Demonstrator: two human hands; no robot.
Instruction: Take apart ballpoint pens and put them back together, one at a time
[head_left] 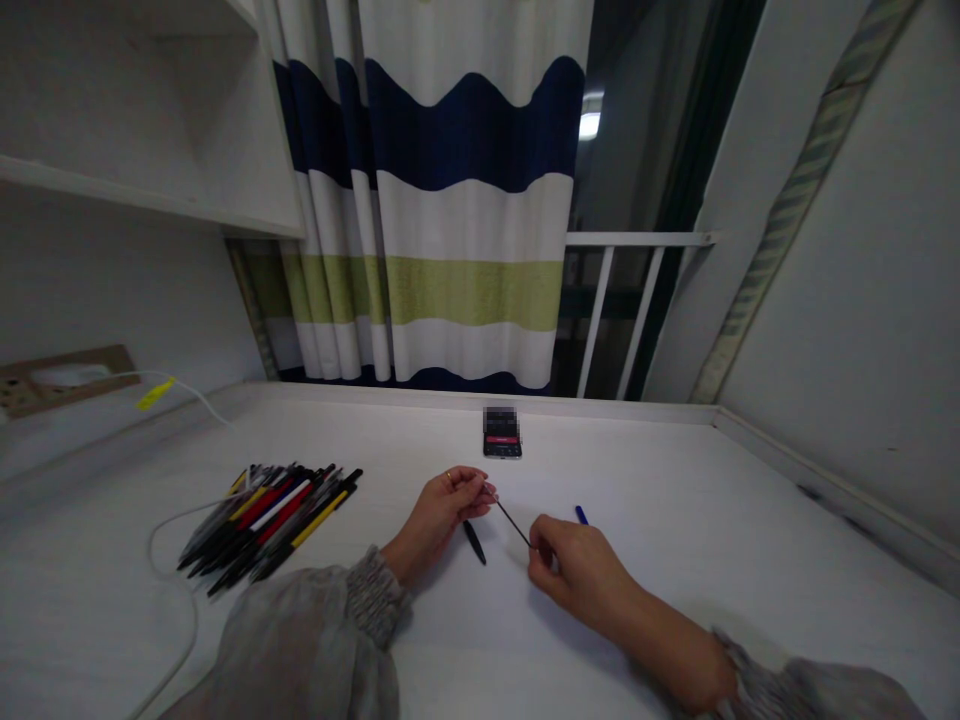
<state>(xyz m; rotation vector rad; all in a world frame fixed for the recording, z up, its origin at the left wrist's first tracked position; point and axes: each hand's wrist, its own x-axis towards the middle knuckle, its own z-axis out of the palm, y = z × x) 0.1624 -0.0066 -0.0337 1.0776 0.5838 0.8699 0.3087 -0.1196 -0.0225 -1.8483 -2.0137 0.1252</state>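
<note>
My left hand [448, 505] pinches one end of a thin dark pen refill [514, 523] above the white desk [675, 520]. My right hand [577, 570] is closed round the refill's other end. A black pen part [474, 541] lies on the desk just below the refill, between my hands. A small blue pen piece [581, 515] lies just beyond my right hand. A pile of several pens [270, 520] in black, red, yellow and white rests to the left of my left arm.
A dark phone [502, 432] lies at the back of the desk. A white cable [169, 560] loops along the left side from a wall socket [45, 380]. A striped curtain [450, 200], a white rail [637, 240] and a shelf [150, 200] stand behind.
</note>
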